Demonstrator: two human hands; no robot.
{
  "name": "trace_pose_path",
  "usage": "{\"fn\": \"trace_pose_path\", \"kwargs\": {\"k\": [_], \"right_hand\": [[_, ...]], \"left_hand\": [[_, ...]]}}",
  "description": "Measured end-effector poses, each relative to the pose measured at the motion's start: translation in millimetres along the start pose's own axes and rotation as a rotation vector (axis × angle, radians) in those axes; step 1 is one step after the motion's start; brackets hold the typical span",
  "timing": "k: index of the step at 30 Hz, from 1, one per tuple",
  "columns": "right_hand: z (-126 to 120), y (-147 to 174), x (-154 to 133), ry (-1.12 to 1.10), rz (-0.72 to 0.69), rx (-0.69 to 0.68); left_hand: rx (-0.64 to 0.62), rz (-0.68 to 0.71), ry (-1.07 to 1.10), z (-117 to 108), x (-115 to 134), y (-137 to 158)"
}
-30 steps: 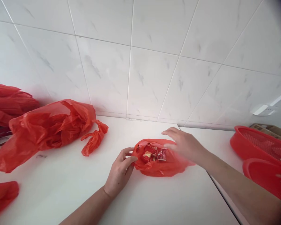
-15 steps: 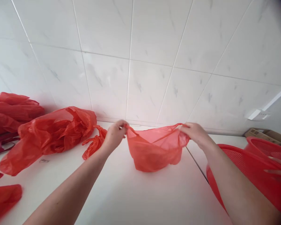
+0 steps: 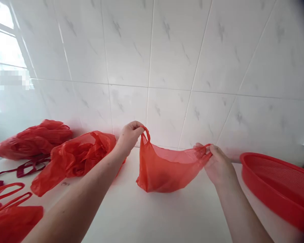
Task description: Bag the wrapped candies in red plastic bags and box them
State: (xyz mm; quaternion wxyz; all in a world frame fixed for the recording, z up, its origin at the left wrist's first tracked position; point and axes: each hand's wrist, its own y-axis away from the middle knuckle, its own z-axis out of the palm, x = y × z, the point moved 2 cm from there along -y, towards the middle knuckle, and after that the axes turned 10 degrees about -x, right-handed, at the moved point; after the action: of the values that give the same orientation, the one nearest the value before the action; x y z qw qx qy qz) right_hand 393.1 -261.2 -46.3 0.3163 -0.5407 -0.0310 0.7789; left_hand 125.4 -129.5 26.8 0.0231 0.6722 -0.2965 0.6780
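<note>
Between my two hands hangs a thin, see-through red plastic bag (image 3: 167, 172), its lower part at or just above the white table (image 3: 152, 216). My left hand (image 3: 130, 136) pinches the bag's left handle loop, raised higher than the other side. On the right, my right hand (image 3: 216, 162) grips the bunched other handle between thumb and fingers. The bag's mouth sags between the hands. A darker patch shows faintly through its side, too unclear to name.
Crumpled red plastic bags (image 3: 78, 158) lie at left, with another red heap (image 3: 38, 138) behind them. Dark red straps (image 3: 32, 165) rest nearby. A flatter red bag with handles (image 3: 17, 221) is at lower left. A red mesh basket (image 3: 276, 195) stands right. White tiles (image 3: 167, 60) line the wall.
My left hand has lifted its handle, so the loop stands out. My right hand has turned, bunching its side of the bag. The view has shifted, and the second basket and the other person's hand no longer show.
</note>
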Motion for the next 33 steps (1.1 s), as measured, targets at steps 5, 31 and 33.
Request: {"fn": "trace_pose_path", "kwargs": {"k": [5,31,33], "right_hand": [[33,6,11,-0.094,-0.007,-0.031],[86,10,37,0.342,0.234,-0.417],[81,9,35,0.32,0.241,-0.5]], "left_hand": [[-0.036,-0.07,0.267,16,-3,2],[-0.281,0.335,-0.41,58,-38,46],[-0.199,0.294,-0.378,55,-40,43]]}}
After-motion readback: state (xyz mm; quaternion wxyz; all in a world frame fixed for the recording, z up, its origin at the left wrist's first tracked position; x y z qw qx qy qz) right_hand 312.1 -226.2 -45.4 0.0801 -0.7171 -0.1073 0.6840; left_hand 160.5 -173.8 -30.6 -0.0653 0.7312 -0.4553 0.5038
